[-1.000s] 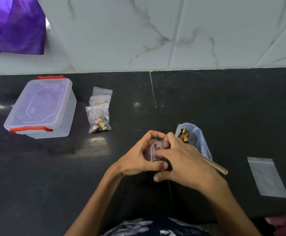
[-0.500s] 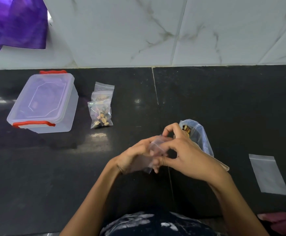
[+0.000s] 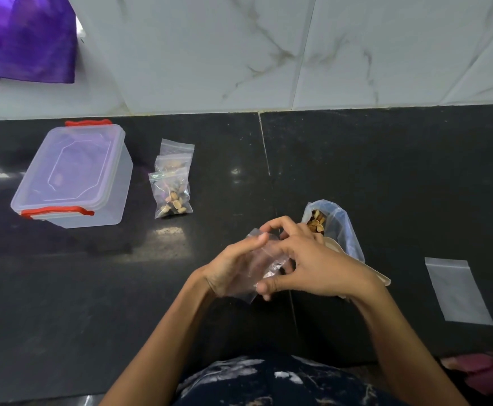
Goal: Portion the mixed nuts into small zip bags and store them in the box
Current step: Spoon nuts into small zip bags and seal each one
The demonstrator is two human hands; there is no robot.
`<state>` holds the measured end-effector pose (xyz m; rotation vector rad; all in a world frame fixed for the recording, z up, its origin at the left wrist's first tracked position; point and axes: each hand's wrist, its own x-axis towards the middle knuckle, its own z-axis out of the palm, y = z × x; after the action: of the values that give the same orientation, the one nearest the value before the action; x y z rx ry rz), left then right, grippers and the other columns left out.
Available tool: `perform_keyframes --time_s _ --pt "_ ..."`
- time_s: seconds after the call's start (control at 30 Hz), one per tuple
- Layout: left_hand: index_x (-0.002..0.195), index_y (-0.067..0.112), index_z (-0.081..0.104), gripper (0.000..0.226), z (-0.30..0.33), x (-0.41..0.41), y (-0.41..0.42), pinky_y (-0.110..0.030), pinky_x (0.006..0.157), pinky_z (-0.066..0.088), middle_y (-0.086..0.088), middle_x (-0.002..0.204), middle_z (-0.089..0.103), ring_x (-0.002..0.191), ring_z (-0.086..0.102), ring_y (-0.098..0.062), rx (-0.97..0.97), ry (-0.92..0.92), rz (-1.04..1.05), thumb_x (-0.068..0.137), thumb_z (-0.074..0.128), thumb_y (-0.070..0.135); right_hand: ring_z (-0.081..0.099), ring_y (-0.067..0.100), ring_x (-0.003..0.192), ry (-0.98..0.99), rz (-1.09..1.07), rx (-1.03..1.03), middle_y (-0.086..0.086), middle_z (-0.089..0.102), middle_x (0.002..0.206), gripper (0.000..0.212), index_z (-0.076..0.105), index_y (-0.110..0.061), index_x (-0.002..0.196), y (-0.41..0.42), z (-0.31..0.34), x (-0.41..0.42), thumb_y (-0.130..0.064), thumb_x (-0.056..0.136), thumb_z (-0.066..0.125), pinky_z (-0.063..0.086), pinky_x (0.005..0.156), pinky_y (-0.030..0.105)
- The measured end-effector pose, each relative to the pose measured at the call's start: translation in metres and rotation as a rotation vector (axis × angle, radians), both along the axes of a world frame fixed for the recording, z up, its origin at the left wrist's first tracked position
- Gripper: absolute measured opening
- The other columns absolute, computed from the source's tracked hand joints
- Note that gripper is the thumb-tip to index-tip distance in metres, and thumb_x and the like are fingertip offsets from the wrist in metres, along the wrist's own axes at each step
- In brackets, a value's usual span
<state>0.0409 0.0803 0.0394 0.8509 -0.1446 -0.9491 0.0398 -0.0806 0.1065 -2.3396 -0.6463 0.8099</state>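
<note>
Both hands hold one small clear zip bag point(image 3: 264, 260) above the black counter's middle. My left hand point(image 3: 233, 266) supports it from the left, thumb and fingers pinching its top. My right hand point(image 3: 315, 265) pinches the bag's mouth from the right. No nuts show inside this bag. Behind my right hand lies the big plastic bag of mixed nuts point(image 3: 331, 227), its mouth open, with a wooden spoon point(image 3: 356, 263) resting on it. Three filled small bags point(image 3: 172, 186) lie stacked at the left. The clear box point(image 3: 75, 175) with red clips stands closed, further left.
One flat unfilled zip bag point(image 3: 456, 290) lies on the counter at the right. A marble-tiled wall point(image 3: 268, 54) rises behind the counter, and purple cloth point(image 3: 25, 36) hangs at the top left. A seam in the counter point(image 3: 265, 148) runs front to back.
The hands have turned the small bag upright and spread it; the left hand now lies flatter under it, the right fingers pinch its top edge.
</note>
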Motion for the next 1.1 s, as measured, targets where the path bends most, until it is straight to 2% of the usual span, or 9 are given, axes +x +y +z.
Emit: perform_keyframes --time_s 0.07,0.17,0.4,0.47,0.6,0.73,0.9,1.0,1.1 --pt "0.12 0.011 0.056 0.072 0.001 0.0 -0.003 -0.036 0.067 0.058 -0.009 0.106 0.067 0.09 0.067 -0.021 -0.024 0.043 -0.033 0.065 0.078 0.053 0.025 0.008 0.118 -0.023 0.015 -0.024 -0.026 0.025 0.129 0.015 0.055 -0.058 0.07 0.003 -0.002 0.0 -0.058 0.072 0.07 0.026 0.095 0.03" --pt "0.106 0.011 0.07 0.06 0.003 -0.002 -0.001 -0.041 0.076 0.057 -0.009 0.097 0.067 0.081 0.063 -0.024 -0.015 0.039 -0.104 0.065 0.074 0.056 0.025 0.008 0.116 -0.037 -0.03 -0.046 -0.026 0.029 0.127 0.016 0.067 -0.042 0.08 0.006 -0.007 0.001 -0.057 0.078 0.064 0.025 0.096 0.032" --pt "0.091 0.011 0.07 0.05 -0.001 -0.002 -0.001 -0.024 0.053 0.046 -0.005 0.064 0.058 0.056 0.056 -0.014 -0.042 0.148 -0.156 0.07 0.067 0.057 0.028 0.007 0.12 0.071 -0.043 0.008 -0.023 0.033 0.13 0.048 0.071 -0.025 0.075 0.003 -0.007 0.001 -0.066 0.077 0.046 0.026 0.104 0.04" --pt "0.09 0.013 0.072 0.05 0.001 -0.003 -0.001 -0.024 0.054 0.045 -0.003 0.065 0.059 0.057 0.056 -0.013 -0.042 0.144 -0.15 0.069 0.068 0.057 0.029 0.006 0.121 0.066 -0.07 0.045 -0.024 0.035 0.128 0.047 0.072 -0.03 0.076 0.002 -0.009 0.001 -0.068 0.073 0.045 0.026 0.107 0.045" --pt "0.105 0.01 0.065 0.056 -0.002 -0.004 0.0 -0.028 0.057 0.051 -0.007 0.083 0.066 0.061 0.059 -0.016 -0.061 0.155 -0.096 0.066 0.076 0.048 0.028 0.008 0.125 0.096 -0.056 0.075 -0.024 0.033 0.13 0.021 0.067 -0.041 0.085 0.001 -0.011 0.0 -0.06 0.076 0.063 0.029 0.107 0.047" --pt "0.105 0.01 0.067 0.04 -0.004 -0.004 -0.002 -0.027 0.062 0.054 -0.007 0.084 0.068 0.068 0.064 -0.015 -0.144 0.139 -0.187 0.079 0.068 0.039 0.027 0.01 0.123 0.108 -0.009 0.027 -0.027 0.031 0.13 0.027 0.071 -0.033 0.08 0.002 -0.013 0.0 -0.059 0.074 0.066 0.031 0.105 0.044" --pt "0.108 0.007 0.064 0.046 -0.007 -0.003 -0.001 -0.028 0.061 0.054 -0.007 0.081 0.068 0.066 0.064 -0.017 -0.152 0.153 -0.199 0.081 0.062 0.045 0.029 0.004 0.121 0.141 -0.073 0.088 -0.03 0.033 0.128 0.027 0.069 -0.033 0.063 0.002 -0.013 -0.002 -0.059 0.072 0.068 0.031 0.106 0.046" --pt "0.111 0.005 0.059 0.065 -0.006 -0.004 0.0 -0.034 0.061 0.055 -0.012 0.083 0.068 0.065 0.064 -0.022 -0.053 0.216 -0.128 0.065 0.076 0.046 0.028 0.009 0.121 0.105 -0.08 0.048 -0.029 0.03 0.128 0.025 0.071 -0.036 0.081 0.005 -0.014 -0.005 -0.06 0.07 0.07 0.033 0.104 0.044" --pt "0.104 0.016 0.072 0.053 -0.003 -0.003 -0.001 -0.034 0.065 0.055 -0.01 0.091 0.071 0.077 0.066 -0.023 -0.044 0.191 -0.104 0.06 0.078 0.046 0.027 0.01 0.118 0.095 -0.073 0.04 -0.032 0.031 0.113 0.025 0.065 -0.043 0.093 0.007 -0.008 -0.008 -0.055 0.073 0.071 0.031 0.105 0.038"
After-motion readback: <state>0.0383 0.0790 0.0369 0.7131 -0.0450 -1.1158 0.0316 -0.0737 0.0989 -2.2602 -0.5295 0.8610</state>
